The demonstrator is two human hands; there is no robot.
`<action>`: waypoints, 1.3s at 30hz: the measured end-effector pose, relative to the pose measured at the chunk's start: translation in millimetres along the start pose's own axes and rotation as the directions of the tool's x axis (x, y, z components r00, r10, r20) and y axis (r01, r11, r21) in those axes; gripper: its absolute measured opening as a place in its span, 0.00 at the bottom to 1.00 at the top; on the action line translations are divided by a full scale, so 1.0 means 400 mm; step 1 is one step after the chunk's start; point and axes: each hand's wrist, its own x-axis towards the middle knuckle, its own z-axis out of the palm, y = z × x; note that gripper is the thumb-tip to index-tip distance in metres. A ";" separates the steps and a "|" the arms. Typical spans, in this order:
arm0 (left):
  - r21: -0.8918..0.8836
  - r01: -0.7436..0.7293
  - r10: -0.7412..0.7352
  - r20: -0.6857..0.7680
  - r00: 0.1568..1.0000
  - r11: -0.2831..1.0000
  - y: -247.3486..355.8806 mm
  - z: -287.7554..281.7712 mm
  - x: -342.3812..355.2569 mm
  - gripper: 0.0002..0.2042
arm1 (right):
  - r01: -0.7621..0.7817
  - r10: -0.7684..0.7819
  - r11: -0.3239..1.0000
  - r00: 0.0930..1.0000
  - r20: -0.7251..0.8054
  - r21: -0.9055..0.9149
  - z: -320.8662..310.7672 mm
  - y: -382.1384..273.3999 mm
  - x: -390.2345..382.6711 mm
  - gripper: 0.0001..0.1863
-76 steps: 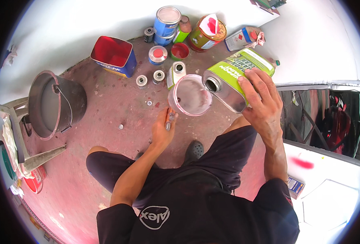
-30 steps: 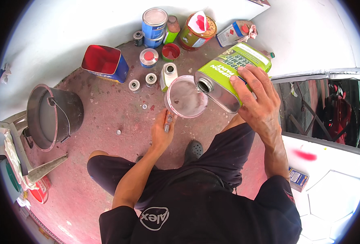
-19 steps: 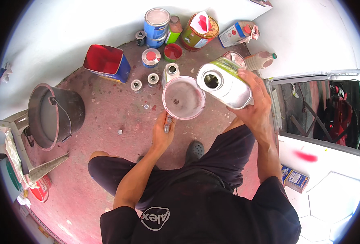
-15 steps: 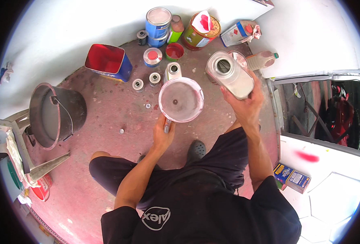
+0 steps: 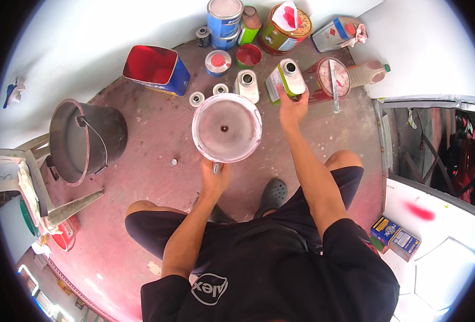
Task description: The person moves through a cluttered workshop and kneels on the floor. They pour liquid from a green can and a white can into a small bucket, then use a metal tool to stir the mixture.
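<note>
My left hand (image 5: 214,180) is closed on a paint spray gun, of which the round, open white cup (image 5: 227,121) and a bit of metal below it show. The cup has a dark hole at its bottom and greyish residue inside; the rest of the gun is hidden. Farther right, my right hand (image 5: 294,110) grips a rectangular metal can (image 5: 294,80) with a green label and an uncapped neck. This can stands upright at floor level, though whether it touches the floor I cannot tell. Left of it is a similar open can (image 5: 248,80), with two small bottles (image 5: 197,99) beside the cup.
A paint-stained bucket with a stir stick (image 5: 334,86) across it stands right of the can. Paint tins (image 5: 225,24) line the wall. A blue square tin (image 5: 168,80), a black bucket (image 5: 106,134) and a stool (image 5: 71,214) are at the left. A small cap (image 5: 173,162) lies on the floor.
The green-labelled can has gone from tilted and raised to upright and lower, farther from me, with my right hand still on it. The cup has shifted slightly left. A stir stick now shows across the stained bucket.
</note>
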 end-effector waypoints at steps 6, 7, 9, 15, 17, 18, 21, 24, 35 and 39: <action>0.294 -0.202 0.164 0.148 0.975 0.934 -0.055 -0.059 -0.045 0.14 | -0.044 0.036 0.992 0.997 -0.069 -0.117 0.030 0.141 -0.005 0.41; 0.232 -0.116 0.091 0.118 0.989 0.966 -0.063 -0.074 -0.041 0.15 | -0.061 0.052 0.989 0.996 -0.070 -0.132 0.034 0.150 -0.015 0.42; 0.094 -0.016 0.011 0.059 0.998 0.995 -0.085 -0.082 -0.049 0.17 | -0.064 0.058 0.993 0.996 -0.065 -0.103 0.037 0.174 -0.030 0.42; 0.414 -0.251 0.185 0.194 0.963 0.875 -0.094 -0.076 -0.056 0.21 | -0.020 0.027 0.980 0.999 0.034 -0.199 -0.004 0.203 -0.018 0.43; 0.265 -0.157 0.099 0.218 0.971 0.951 -0.091 -0.092 -0.039 0.22 | -0.081 0.092 0.943 0.996 0.018 -0.322 -0.021 0.218 -0.034 0.42; 0.181 -0.108 0.070 0.205 0.976 0.978 -0.084 -0.089 -0.036 0.22 | -0.108 0.119 0.920 0.993 0.006 -0.376 -0.027 0.228 -0.038 0.42; 0.178 -0.127 0.114 0.085 0.990 0.976 -0.060 -0.060 -0.056 0.21 | -0.264 0.284 0.866 0.959 -0.015 -0.424 -0.059 0.247 -0.089 0.38; 0.331 -0.225 0.213 0.073 0.974 0.917 -0.039 -0.051 -0.056 0.15 | -0.285 0.391 0.785 0.916 0.084 -0.551 -0.080 0.251 -0.137 0.34; 0.096 -0.037 0.042 -0.053 0.998 0.995 -0.029 -0.075 -0.026 0.07 | -0.034 0.149 0.936 0.941 0.305 -0.350 0.131 0.031 -0.201 0.67; 0.057 0.006 -0.003 -0.038 0.999 0.998 -0.044 -0.096 -0.021 0.11 | -0.044 0.124 0.951 0.961 0.248 -0.307 0.172 0.051 -0.189 0.63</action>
